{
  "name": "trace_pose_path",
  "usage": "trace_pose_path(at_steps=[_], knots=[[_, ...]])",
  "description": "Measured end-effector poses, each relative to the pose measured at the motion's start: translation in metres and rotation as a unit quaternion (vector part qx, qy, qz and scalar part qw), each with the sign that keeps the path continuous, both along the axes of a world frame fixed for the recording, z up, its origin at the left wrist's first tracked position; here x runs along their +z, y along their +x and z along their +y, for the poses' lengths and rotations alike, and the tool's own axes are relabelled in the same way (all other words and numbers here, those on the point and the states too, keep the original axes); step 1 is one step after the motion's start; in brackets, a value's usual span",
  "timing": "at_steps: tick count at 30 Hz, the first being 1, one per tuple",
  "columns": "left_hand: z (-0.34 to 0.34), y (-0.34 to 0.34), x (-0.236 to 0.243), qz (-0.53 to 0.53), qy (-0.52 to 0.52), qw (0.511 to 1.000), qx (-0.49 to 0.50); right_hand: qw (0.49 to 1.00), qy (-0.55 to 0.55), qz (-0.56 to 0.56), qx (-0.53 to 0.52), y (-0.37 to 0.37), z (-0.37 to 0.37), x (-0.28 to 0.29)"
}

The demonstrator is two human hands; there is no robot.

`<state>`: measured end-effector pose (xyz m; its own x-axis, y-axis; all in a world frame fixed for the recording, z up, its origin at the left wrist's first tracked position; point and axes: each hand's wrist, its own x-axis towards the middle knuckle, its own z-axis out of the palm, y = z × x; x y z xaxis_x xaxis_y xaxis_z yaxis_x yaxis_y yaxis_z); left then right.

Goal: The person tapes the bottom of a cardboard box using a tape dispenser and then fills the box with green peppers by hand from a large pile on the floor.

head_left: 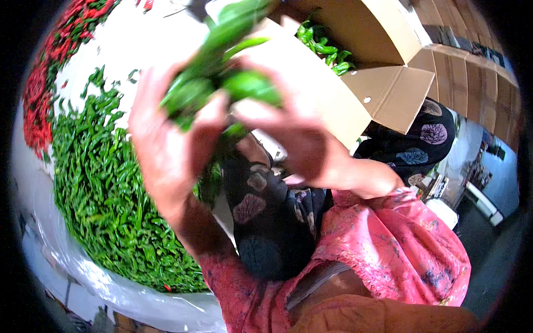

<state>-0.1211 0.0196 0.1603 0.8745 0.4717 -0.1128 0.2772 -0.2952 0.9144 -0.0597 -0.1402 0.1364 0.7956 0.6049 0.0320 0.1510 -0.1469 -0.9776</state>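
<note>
A bunch of green chili peppers (191, 91) is raised between my two hands, smeared by motion. My left hand (166, 139) is curled around the bunch from the left, with the thumb against its underside. On the other side my right hand (297, 130) closes on the peppers, fingers bent inward. Some peppers stick out above the fingers. To the left of my left hand spreads a large heap of green chili peppers (122, 205). Beyond my right hand stands an open cardboard box (338, 105) with green peppers (327, 47) inside.
Red chili peppers (36, 119) form another pile at the far left. Clear plastic sheeting (116, 291) edges the green heap, and a white surface (111, 50) lies behind it. Stacked cardboard boxes (472, 75) line the right side. My legs in dark patterned trousers (258, 222) are below my hands.
</note>
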Motion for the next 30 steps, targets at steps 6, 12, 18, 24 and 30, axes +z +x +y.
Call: trace_pose_path(at_steps=[6, 12, 18, 24, 30], knots=[[-0.072, 0.111, -0.021, -0.288, 0.123, 0.947, -0.076, 0.985, -0.157, 0.007, -0.076, 0.076, -0.083, 0.049], [-0.047, 0.045, -0.081, -0.259, 0.056, 0.962, -0.065, 0.854, -0.396, -0.337, 0.023, 0.085, -0.122, 0.019], [0.08, -0.135, -0.179, 0.126, 0.105, 0.957, 0.241, 0.958, -0.186, -0.139, 0.166, 0.001, -0.085, 0.046], [0.18, -0.262, -0.264, 0.317, 0.294, 0.895, 0.113, 0.933, -0.173, -0.025, 0.314, -0.047, -0.029, -0.071], [0.189, -0.255, -0.297, 0.454, 0.301, 0.835, 0.077, 0.937, -0.26, 0.015, 0.231, -0.045, -0.004, -0.209]])
